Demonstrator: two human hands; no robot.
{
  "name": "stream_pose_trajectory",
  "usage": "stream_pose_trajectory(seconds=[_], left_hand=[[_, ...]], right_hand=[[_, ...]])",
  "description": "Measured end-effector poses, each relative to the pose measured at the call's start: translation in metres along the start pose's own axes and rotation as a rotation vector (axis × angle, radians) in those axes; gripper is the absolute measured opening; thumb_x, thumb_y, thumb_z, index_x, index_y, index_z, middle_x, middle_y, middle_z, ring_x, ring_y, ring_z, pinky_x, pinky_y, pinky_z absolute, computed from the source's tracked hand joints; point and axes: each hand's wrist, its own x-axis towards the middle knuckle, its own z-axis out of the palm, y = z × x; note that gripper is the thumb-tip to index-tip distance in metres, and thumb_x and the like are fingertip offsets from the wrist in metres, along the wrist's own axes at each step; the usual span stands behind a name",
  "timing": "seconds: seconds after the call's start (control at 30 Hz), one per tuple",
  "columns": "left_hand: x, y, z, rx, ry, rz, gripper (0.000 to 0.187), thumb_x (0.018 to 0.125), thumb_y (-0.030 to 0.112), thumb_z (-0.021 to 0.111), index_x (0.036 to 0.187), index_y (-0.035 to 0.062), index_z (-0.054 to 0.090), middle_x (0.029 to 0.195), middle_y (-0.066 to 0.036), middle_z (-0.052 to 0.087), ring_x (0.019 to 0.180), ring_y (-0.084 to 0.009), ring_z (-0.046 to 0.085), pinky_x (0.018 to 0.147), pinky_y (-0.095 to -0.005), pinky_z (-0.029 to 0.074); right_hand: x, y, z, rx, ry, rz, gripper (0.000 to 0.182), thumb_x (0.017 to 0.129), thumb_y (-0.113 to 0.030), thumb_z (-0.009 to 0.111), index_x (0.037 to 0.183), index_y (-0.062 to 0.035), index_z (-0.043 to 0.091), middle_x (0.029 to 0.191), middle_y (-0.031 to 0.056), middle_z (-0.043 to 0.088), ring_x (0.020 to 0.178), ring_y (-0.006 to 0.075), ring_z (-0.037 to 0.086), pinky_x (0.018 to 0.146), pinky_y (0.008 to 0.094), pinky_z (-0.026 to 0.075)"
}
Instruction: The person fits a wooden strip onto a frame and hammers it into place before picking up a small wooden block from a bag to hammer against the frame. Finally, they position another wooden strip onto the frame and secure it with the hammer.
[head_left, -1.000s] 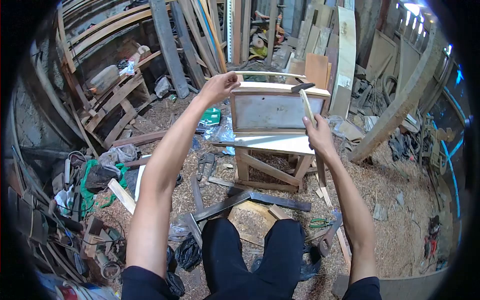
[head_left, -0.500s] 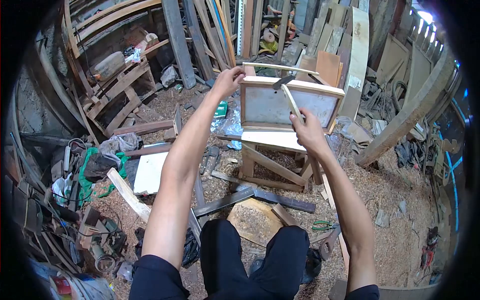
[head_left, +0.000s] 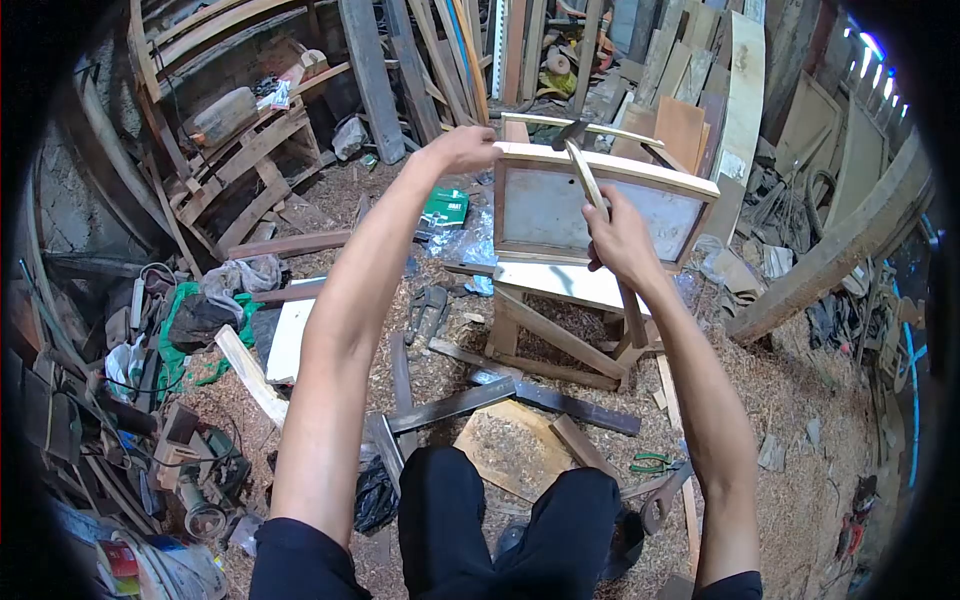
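Observation:
A shallow wooden frame with a whitish panel (head_left: 535, 215) stands on edge on a small wooden stool (head_left: 575, 283). My left hand (head_left: 463, 150) is closed at the frame's upper left corner; its fingertips are partly hidden there. In my right hand (head_left: 622, 240) is a hammer (head_left: 588, 178), gripped by its pale wooden handle. The hammer's dark head is over the frame's top strip, near the middle; whether it touches cannot be told. Behind the top strip runs a second thin, pale wooden strip (head_left: 610, 131).
A tall slanted post (head_left: 800, 265) stands on the right. Boards (head_left: 370, 80) lean at the back. On the shavings-covered floor lie pliers (head_left: 655, 463), a handsaw (head_left: 662, 500), dark wooden bars (head_left: 455, 405) and a green packet (head_left: 446, 207). A rough wooden rack (head_left: 250, 165) stands left.
The view has shifted slightly, so the frame and stool appear farther right. My left hand remains at the corner with its fingers laid flatter; the right still grips the hammer over the top strip.

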Motion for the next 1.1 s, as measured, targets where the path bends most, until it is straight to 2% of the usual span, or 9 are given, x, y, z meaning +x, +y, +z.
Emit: stream_pose_trajectory(seconds=[0.1,0.2,0.4,0.57,0.67,0.9,1.03,1.07,1.1], left_hand=[[0.024,-0.019,0.015,0.025,0.050,-0.051,0.052,0.094,0.040,0.036,0.101,-0.0057,0.060,0.106,-0.030,0.060,0.102,-0.0420,0.058,0.090,-0.0448,0.044],[0.016,0.006,0.010,-0.050,0.008,-0.302,0.069,0.098,0.048,0.026,0.083,-0.0062,0.066,0.093,-0.031,0.063,0.093,-0.0439,0.061,0.088,-0.0461,0.045],[0.005,-0.011,0.030,-0.202,0.176,-0.468,0.070,0.095,0.050,0.033,0.069,-0.0073,0.064,0.067,-0.025,0.063,0.071,-0.0375,0.065,0.071,-0.0478,0.048],[0.018,-0.021,0.029,-0.496,-0.131,-0.652,0.066,0.092,0.048,0.039,0.061,-0.0062,0.061,0.057,-0.021,0.060,0.057,-0.0320,0.064,0.063,-0.0432,0.049],[0.012,-0.009,0.035,-0.261,0.073,-0.864,0.052,0.090,0.038,0.042,0.084,-0.0067,0.068,0.088,-0.030,0.065,0.091,-0.0434,0.063,0.086,-0.0453,0.048],[0.021,0.010,0.013,-0.248,-0.038,-0.996,0.052,0.087,0.037,0.042,0.090,-0.0077,0.067,0.094,-0.033,0.062,0.094,-0.0479,0.060,0.086,-0.0491,0.047],[0.018,0.007,0.016,-0.274,-0.033,-0.978,0.050,0.087,0.036,0.042,0.087,-0.0074,0.068,0.093,-0.033,0.062,0.093,-0.0477,0.061,0.085,-0.0495,0.047],[0.018,0.007,0.016,-0.289,-0.019,-0.966,0.049,0.087,0.035,0.042,0.085,-0.0065,0.068,0.092,-0.032,0.062,0.091,-0.0476,0.061,0.084,-0.0494,0.048],[0.019,0.007,0.017,-0.296,-0.026,-0.967,0.049,0.087,0.035,0.042,0.085,-0.0065,0.068,0.092,-0.032,0.062,0.091,-0.0476,0.061,0.084,-0.0494,0.048]], right_hand=[[0.023,0.021,0.010,-0.333,0.146,-0.260,0.030,0.094,-0.018,0.046,0.113,0.0054,0.048,0.084,0.0340,0.061,0.080,0.0513,0.060,0.073,0.0550,0.046],[0.020,0.008,0.011,-0.392,0.083,-0.151,0.027,0.095,-0.017,0.042,0.106,0.0082,0.046,0.082,0.0377,0.059,0.084,0.0548,0.057,0.077,0.0569,0.045],[0.026,-0.003,0.008,-0.462,-0.108,0.003,0.024,0.096,-0.015,0.039,0.100,0.0086,0.038,0.076,0.0389,0.057,0.080,0.0558,0.056,0.072,0.0589,0.044],[0.030,-0.016,0.003,-0.424,-0.190,0.103,0.021,0.097,-0.014,0.037,0.098,0.0069,0.036,0.073,0.0370,0.057,0.074,0.0552,0.056,0.064,0.0589,0.044],[0.031,-0.031,0.003,-0.431,-0.220,0.167,0.019,0.098,-0.014,0.036,0.099,0.0055,0.034,0.069,0.0354,0.057,0.070,0.0545,0.057,0.061,0.0573,0.045],[0.036,-0.043,0.011,-0.322,-0.221,0.350,0.022,0.098,-0.013,0.039,0.102,0.0083,0.036,0.071,0.0364,0.057,0.074,0.0551,0.056,0.061,0.0572,0.043],[0.029,-0.053,0.018,-0.086,-0.125,0.307,0.025,0.097,-0.021,0.045,0.102,0.0032,0.047,0.063,0.0206,0.057,0.057,0.0349,0.060,0.052,0.0438,0.044],[0.028,-0.070,0.019,0.200,-0.136,0.563,0.030,0.098,-0.030,0.048,0.104,-0.0012,0.054,0.061,0.0006,0.046,0.056,0.0098,0.047,0.051,0.0298,0.038],[0.027,-0.070,0.024,0.194,-0.135,0.571,0.030,0.098,-0.030,0.048,0.104,-0.0012,0.054,0.061,0.0006,0.046,0.056,0.0098,0.047,0.051,0.0298,0.038]])
